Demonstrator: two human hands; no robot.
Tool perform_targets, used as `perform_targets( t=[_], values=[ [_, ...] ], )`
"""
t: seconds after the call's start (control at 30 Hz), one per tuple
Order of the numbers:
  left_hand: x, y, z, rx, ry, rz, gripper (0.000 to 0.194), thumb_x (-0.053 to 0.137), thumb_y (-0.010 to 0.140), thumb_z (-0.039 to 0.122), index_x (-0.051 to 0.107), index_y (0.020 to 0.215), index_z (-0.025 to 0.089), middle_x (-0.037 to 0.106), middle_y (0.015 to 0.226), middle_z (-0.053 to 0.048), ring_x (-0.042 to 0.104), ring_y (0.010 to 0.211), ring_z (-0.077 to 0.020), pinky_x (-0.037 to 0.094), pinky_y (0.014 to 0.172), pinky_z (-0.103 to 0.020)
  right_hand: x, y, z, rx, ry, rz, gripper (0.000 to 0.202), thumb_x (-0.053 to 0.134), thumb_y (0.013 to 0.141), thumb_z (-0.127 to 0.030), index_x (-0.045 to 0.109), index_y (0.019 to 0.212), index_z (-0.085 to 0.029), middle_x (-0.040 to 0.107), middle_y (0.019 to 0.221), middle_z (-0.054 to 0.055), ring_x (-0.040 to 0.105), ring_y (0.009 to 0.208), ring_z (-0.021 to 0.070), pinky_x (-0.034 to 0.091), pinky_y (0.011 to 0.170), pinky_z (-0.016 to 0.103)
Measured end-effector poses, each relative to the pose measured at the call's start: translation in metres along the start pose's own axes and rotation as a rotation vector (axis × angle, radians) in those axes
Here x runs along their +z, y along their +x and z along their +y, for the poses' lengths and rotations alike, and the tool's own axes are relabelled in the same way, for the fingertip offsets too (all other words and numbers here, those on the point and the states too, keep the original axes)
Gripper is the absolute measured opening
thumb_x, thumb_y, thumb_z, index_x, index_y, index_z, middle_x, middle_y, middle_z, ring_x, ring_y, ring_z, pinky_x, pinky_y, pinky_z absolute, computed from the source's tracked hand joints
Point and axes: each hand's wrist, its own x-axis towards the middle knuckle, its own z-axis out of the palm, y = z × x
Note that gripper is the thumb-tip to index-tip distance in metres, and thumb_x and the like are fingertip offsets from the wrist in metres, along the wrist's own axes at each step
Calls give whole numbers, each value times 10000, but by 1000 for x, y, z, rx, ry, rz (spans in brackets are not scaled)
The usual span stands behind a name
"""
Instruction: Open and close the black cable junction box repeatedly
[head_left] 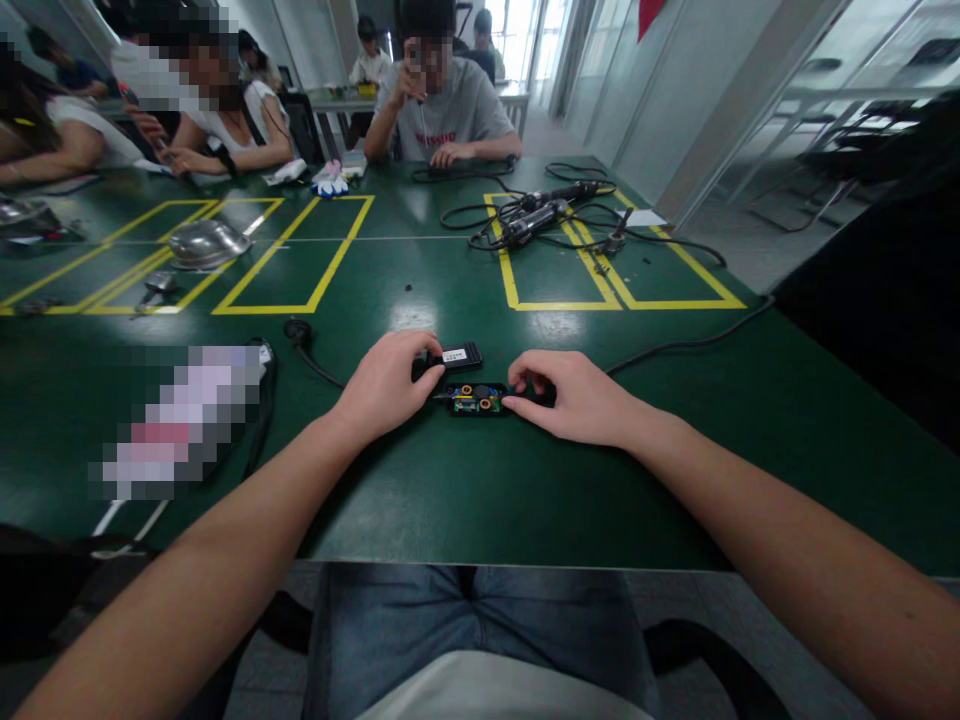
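Note:
An opened black adapter case [477, 411] lies on the green table, its circuit board [480, 397] with copper coils facing up. Just beyond it is the black case cover [471, 355] with a white label. My left hand [390, 385] has its thumb and fingers closed on the cover's left end. At the right end of the opened case, my right hand [574, 395] pinches with curled fingers where the black cord comes out. The fingers partly hide that end. Cords run out to both sides, one to a plug [298, 332] at the left.
Yellow tape marks rectangles on the green table [450, 490]. Black tools with tangled cables [536, 222] lie at the far right. A metal bowl [208, 243] sits at the far left, and a blurred pouch-like item [184, 420] is nearer. A person [442, 110] sits opposite.

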Motion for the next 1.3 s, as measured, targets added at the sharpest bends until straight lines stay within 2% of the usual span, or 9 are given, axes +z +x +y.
perform_targets(
  t=[0.1,0.2,0.3,0.47,0.6,0.77,0.9,1.07,1.3],
  values=[
    [-9,-3,4,50,-2,12,160,686,1024,355,756,982,218,795,1141,-106,736,1069,-296,608,982,-479,0,0,0,-18,-10,-5,112,761,1005,-325,691,965,-246,750,864,20,626,698,186,472,661,331],
    [-17,-7,11,127,-61,-183,191,694,1018,386,710,930,217,739,882,-37,690,809,-224,523,764,-363,1,-1,-1,-19,-23,-16,76,746,1029,-300,711,990,-245,750,863,18,635,701,188,481,674,329],
    [-19,-10,15,152,-73,-272,127,687,1005,325,671,934,221,703,800,-4,625,694,-188,436,683,-328,2,-2,-2,-20,-28,-21,45,735,1039,-283,724,1033,-240,760,886,22,646,708,190,490,688,328],
    [-14,-10,15,150,-140,-282,95,668,1035,311,695,1016,222,698,785,7,631,682,-181,455,694,-322,5,-2,-3,-29,-34,-14,75,742,1035,-308,732,1040,-234,775,922,40,679,745,207,502,713,341],
    [-18,-10,17,174,-166,-221,118,647,1031,324,696,988,225,693,789,5,623,685,-175,469,702,-322,2,-2,-6,-17,-3,34,101,764,1011,-333,730,1005,-238,771,905,35,668,743,205,497,709,342],
    [-25,-9,20,131,-252,-153,55,609,979,271,636,976,223,676,792,16,599,674,-159,455,677,-302,-8,-3,-6,-25,94,91,78,646,993,-206,690,937,-235,698,783,4,578,649,173,438,633,321],
    [-26,-8,17,140,-232,-206,90,602,947,250,645,877,212,646,740,18,583,658,-156,432,668,-300,-10,-3,-3,-9,127,57,45,676,936,-198,706,922,-228,680,758,-1,578,649,169,437,634,315],
    [-22,-7,14,123,-189,-269,85,618,928,225,682,880,197,687,755,5,609,668,-161,432,686,-303,-7,-4,0,37,142,-19,36,701,934,-237,730,914,-229,655,719,-11,563,636,168,424,633,320],
    [-21,-6,8,115,-149,-309,128,668,977,234,730,870,202,710,781,-8,624,692,-170,430,711,-312,-11,-2,5,43,148,-77,109,707,975,-288,739,889,-231,775,851,39,665,751,191,516,737,336]
  ],
)
